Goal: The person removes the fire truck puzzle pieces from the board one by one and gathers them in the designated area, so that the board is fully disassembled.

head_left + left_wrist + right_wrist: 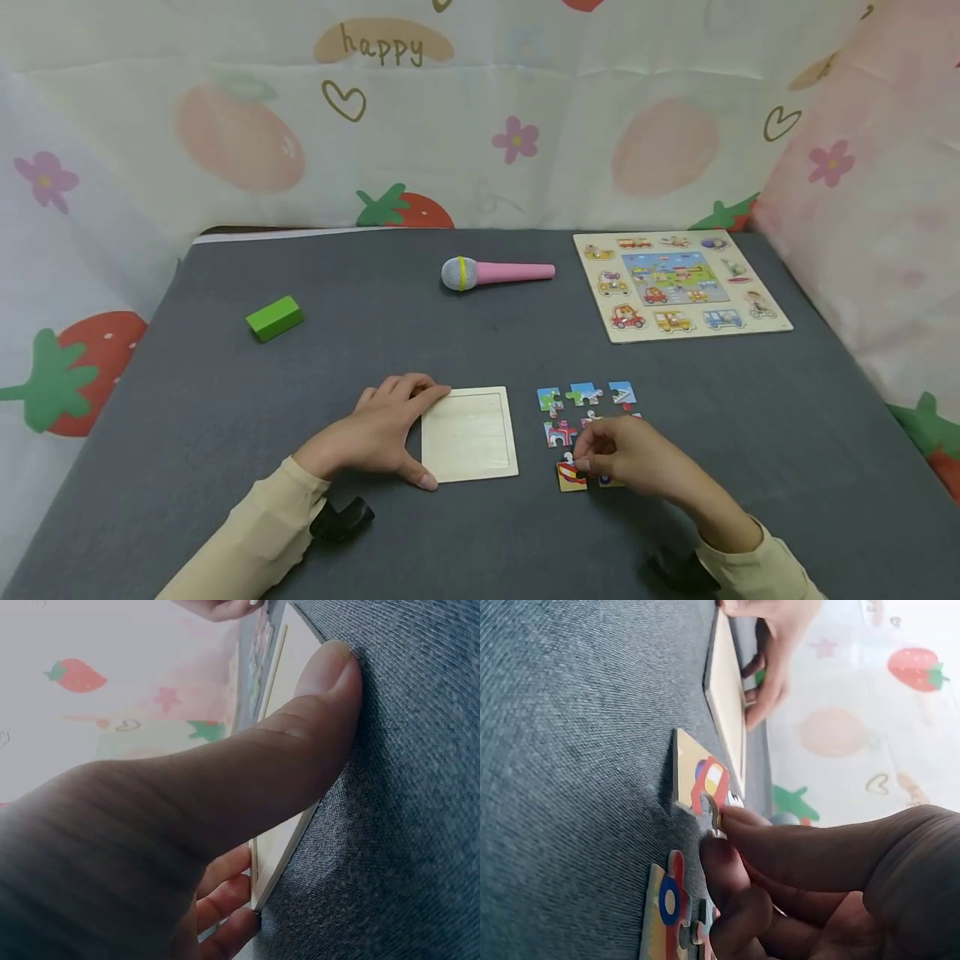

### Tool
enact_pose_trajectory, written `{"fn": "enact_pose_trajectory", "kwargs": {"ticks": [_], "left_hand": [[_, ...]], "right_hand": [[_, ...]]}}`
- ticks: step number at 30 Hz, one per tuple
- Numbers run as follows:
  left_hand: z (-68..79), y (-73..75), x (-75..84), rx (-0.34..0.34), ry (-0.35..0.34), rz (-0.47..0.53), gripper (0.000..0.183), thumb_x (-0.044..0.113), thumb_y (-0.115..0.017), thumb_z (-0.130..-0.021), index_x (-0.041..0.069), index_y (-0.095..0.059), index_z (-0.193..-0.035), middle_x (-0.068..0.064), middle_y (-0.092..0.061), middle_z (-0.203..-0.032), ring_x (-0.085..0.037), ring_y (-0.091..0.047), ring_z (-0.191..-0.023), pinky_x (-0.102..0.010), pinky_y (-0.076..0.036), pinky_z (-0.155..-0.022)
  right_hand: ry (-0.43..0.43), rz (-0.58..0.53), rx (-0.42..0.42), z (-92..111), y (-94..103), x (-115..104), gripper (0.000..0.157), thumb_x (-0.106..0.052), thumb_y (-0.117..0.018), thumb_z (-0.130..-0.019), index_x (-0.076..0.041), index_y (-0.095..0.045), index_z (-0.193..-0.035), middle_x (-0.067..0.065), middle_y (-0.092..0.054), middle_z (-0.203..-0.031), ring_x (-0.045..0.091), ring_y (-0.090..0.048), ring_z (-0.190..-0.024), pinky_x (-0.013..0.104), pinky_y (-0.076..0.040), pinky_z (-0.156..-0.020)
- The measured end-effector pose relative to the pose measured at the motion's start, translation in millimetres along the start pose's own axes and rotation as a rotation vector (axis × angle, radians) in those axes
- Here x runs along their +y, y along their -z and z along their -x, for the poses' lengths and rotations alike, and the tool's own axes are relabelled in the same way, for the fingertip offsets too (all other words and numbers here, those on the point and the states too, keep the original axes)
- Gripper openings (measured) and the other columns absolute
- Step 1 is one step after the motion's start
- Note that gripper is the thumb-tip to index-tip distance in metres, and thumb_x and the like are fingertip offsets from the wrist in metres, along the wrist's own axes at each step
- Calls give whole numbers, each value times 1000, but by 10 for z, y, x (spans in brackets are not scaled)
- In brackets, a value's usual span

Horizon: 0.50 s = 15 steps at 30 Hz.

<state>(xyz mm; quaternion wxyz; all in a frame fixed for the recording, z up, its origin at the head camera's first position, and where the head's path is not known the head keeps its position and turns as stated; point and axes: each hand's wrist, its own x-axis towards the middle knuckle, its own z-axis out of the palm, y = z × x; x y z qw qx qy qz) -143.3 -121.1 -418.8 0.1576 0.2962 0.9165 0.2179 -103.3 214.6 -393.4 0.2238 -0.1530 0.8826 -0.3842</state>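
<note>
A pale wooden puzzle tray (470,435) with a raised rim lies flat on the table. My left hand (386,425) holds its left side, the thumb (330,675) at the near corner and the fingers at the far one. Right of the tray, several jigsaw pieces (583,394) lie loosely in rows. My right hand (626,454) is over the lower rows and pinches a small piece (715,816) between thumb and forefinger; most of it is hidden. Beside those fingertips lies a yellow and red corner piece (572,477). Another piece with a blue ring (660,911) lies nearer the right wrist.
A green block (274,318) lies at the left. Toward the back is a pink toy microphone (498,272), and a wooden picture board (686,287) with vehicles lies at the back right. A printed curtain (480,108) stands behind the grey table (375,317).
</note>
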Motion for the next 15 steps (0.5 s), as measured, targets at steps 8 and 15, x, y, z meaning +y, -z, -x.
{"fn": "enact_pose_trajectory", "kwargs": {"ticks": [8, 15], "left_hand": [[3, -3, -10, 3, -3, -2, 107, 54, -86, -60, 16, -38, -147, -7, -38, -139, -29, -34, -127, -51, -31, -92], [31, 10, 26, -4, -1, -9, 106, 52, -86, -62, 14, -36, -148, -8, -37, -140, -29, -34, -127, -50, -31, -93]], "right_hand": [[43, 73, 57, -32, -64, 23, 6, -7, -69, -86, -9, -65, -81, -4, -60, -69, 4, -48, -59, 23, -42, -53], [15, 94, 100, -45, -57, -12, 8, -13, -70, -87, -12, -63, -83, -4, -58, -69, 7, -49, -59, 25, -42, -54]]}}
